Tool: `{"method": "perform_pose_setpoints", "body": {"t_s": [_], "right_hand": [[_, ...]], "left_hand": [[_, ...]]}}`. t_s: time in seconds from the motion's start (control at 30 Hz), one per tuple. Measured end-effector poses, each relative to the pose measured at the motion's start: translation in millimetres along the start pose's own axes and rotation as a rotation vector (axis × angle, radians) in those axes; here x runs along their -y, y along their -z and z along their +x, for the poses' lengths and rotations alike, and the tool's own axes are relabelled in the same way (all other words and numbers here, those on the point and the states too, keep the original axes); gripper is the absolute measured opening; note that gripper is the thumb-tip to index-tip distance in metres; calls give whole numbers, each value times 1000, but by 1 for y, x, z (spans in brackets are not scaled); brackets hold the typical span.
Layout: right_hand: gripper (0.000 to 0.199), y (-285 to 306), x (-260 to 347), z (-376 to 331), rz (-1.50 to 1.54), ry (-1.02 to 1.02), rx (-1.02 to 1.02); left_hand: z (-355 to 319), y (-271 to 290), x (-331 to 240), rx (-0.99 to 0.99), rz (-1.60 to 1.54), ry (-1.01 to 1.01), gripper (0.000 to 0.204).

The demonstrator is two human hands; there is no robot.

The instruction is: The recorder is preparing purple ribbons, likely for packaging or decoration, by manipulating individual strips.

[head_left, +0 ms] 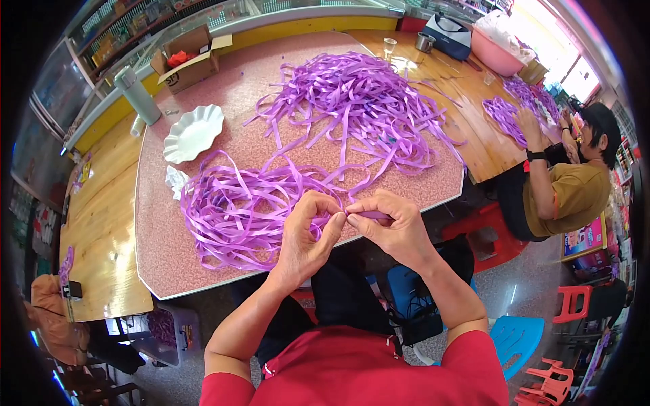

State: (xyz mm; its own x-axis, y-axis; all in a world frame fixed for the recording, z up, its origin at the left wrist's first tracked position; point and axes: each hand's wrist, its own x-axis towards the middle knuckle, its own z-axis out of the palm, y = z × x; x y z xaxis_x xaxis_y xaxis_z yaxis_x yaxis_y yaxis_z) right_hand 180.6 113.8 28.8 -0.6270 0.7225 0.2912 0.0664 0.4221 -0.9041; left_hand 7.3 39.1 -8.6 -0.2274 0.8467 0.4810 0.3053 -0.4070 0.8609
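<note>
My left hand (310,230) and my right hand (389,227) meet over the table's near edge, thumbs and forefingers pinched together. Between them they hold a purple ribbon (372,214), part of which shows under the right fingers. What exactly sits at the fingertips is too small to tell. Just left of my hands lies a loose pile of purple ribbons (237,210), with darker purple bits among them. A larger heap of purple ribbons (352,101) covers the far middle of the pink speckled table (159,243).
A white scalloped plate (194,134), crumpled tissue (177,181), a grey-green bottle (137,95) and an open cardboard box (193,64) stand at the left. At the right a person (569,183) handles more purple ribbons (504,118) by a wooden table. A blue chair (518,342) stands at lower right.
</note>
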Motion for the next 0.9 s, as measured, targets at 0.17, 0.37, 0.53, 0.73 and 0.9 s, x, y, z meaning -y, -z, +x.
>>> {"method": "perform_pose_setpoints", "body": {"t_s": [0.17, 0.37, 0.53, 0.73, 0.9], "right_hand": [[9, 0, -4, 2, 77, 1, -11], [9, 2, 2, 2, -99, 15, 22], [13, 3, 3, 2, -175, 108, 7], [16, 8, 4, 2, -248, 148, 62], [18, 8, 3, 0, -219, 100, 75]], "left_hand": [[0, 0, 2, 31, 71, -3, 14], [-2, 1, 5, 57, 211, -125, 14], [-5, -1, 3, 77, -42, 65, 13], [-10, 0, 8, 140, -389, 335, 19], [-12, 4, 6, 141, -354, 331, 17]]}}
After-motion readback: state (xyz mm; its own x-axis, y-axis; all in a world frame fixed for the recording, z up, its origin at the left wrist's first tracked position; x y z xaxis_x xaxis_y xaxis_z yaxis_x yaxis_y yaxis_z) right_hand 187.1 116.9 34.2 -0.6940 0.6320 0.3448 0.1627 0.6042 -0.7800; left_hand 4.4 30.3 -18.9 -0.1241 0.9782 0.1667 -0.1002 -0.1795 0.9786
